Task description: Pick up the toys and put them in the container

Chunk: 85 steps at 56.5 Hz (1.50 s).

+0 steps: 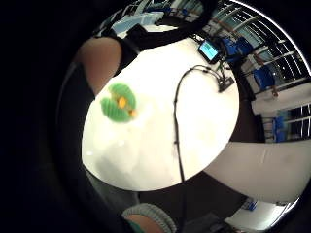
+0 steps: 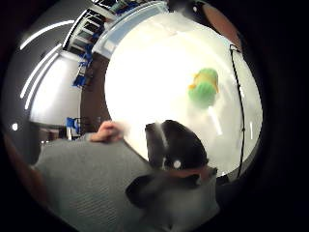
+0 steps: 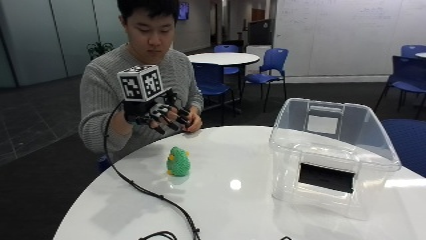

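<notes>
A: Nearest the outside camera: a black cable [image 3: 143, 192] snaking across the white round table [image 3: 219, 215]. Behind it, the clear plastic container [image 3: 333, 155], open-topped, standing on the table on the person's left side.

B: Toy position?

A: One green plush toy [image 3: 178, 162] with orange bits, standing upright on the table, well apart from the container. No other toys visible in any view.

B: Hand?

A: Gloved right hand [image 3: 163, 116] raised above the table edge, in front of the chest. Fingers spread and loosely bent, pointing down and forward, holding nothing. Bare left hand [image 3: 194, 123] rests at the table edge just beside it.

B: Key relation for the reach?

A: The toy lies below and forward of the fingertips, out toward the table's middle. Both palm views confirm it: the toy sits on bare tabletop, in sight of the palm but not close to it. Its long axis is vertical, so my judgement is a descent from above with fingers closing round the body would suit. The gloved hand is the nearer one to it.

B: Progress?

A: Judged as start of pick; the container holds no toy that I can see.
</notes>
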{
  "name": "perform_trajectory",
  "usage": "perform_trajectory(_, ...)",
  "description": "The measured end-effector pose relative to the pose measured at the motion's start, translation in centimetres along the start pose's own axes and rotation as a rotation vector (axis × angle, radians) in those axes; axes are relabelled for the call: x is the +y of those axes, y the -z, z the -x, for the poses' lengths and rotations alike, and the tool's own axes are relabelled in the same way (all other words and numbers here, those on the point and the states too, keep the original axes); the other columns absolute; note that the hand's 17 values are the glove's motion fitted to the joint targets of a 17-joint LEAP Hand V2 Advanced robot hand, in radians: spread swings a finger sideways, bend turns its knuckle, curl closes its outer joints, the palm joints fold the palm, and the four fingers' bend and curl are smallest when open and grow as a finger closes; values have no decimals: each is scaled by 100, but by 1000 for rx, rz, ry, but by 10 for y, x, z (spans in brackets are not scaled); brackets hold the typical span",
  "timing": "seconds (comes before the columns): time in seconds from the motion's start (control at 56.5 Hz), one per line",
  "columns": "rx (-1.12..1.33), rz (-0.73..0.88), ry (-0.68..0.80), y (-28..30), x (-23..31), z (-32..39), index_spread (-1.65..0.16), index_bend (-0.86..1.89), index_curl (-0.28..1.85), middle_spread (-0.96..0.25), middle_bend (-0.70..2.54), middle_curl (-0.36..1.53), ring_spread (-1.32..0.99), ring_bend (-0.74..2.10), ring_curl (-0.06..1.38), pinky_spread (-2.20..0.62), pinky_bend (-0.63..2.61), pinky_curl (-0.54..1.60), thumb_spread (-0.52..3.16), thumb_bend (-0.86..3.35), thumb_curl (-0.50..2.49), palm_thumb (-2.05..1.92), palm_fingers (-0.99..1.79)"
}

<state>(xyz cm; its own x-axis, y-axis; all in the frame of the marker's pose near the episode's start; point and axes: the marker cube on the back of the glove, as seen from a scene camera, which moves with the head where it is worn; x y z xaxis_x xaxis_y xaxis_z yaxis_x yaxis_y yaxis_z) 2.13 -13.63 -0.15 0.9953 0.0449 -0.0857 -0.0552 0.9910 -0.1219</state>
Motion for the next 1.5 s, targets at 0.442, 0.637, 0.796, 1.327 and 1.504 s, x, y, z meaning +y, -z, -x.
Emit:
perform_trajectory(0.442, 70, 346, -113, -89, -25, -29, -37, 12, 21, -26, 36, 34, -30, 68, 25, 0, 80, 33, 132, 0, 26, 12, 12)
perform_trajectory(0.637, 85, 298, -131, -102, -25, -28, -38, 19, 21, -28, 58, 42, -34, 73, 26, -1, 73, 31, 134, 2, 29, 23, 26)
perform_trajectory(0.796, 92, 286, -116, -102, -28, -28, -39, 23, 27, -28, 62, 44, -38, 73, 26, -2, 67, 30, 134, 2, 31, 27, 33)
perform_trajectory(1.327, 157, -25, 146, 115, -99, -6, -39, 18, 35, -28, 76, 50, -47, 83, 30, -5, 57, 30, 134, -1, 33, 30, 45)
perform_trajectory(1.504, 202, 4, 162, 120, -128, 12, -39, 18, 37, -28, 77, 50, -47, 83, 31, -5, 57, 30, 133, -1, 33, 29, 44)
